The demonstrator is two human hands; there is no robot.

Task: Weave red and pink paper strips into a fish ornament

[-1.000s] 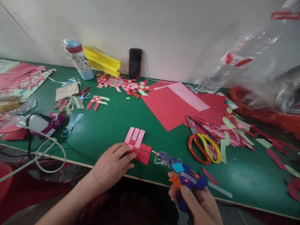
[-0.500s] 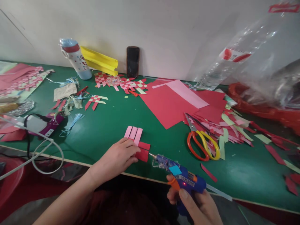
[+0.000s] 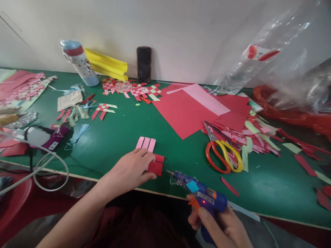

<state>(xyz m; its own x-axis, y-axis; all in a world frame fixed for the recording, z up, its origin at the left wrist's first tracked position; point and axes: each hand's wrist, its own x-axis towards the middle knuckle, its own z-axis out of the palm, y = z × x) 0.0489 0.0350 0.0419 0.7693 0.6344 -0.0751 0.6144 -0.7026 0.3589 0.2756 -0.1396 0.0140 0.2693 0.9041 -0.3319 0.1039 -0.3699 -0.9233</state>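
My left hand (image 3: 129,168) bends over a small piece of crossed paper strips near the table's front edge, fingertips pressing it down and thumb stretched out beside it. Pink strips (image 3: 146,143) stick out beyond the fingers, and red strips (image 3: 156,168) stick out to the right; the crossing is hidden under the hand. In my right hand (image 3: 214,220) is a blue hot glue gun (image 3: 201,193), with a finger at its orange trigger and a small red light glowing. Its nozzle points left at the red strips, slightly apart from them. A clear glue stick (image 3: 244,210) trails from its back.
Scissors (image 3: 223,155) with red and yellow handles lie to the right beside a heap of paper scraps (image 3: 258,137). Red sheets (image 3: 181,113), a phone (image 3: 144,64) and a bottle (image 3: 81,63) are at the back. A white cable (image 3: 51,155) loops at left.
The glue gun's nozzle has drawn slightly away from the red strips. My left hand stays on the paper strips, its thumb a little further out. The view has shifted slightly.
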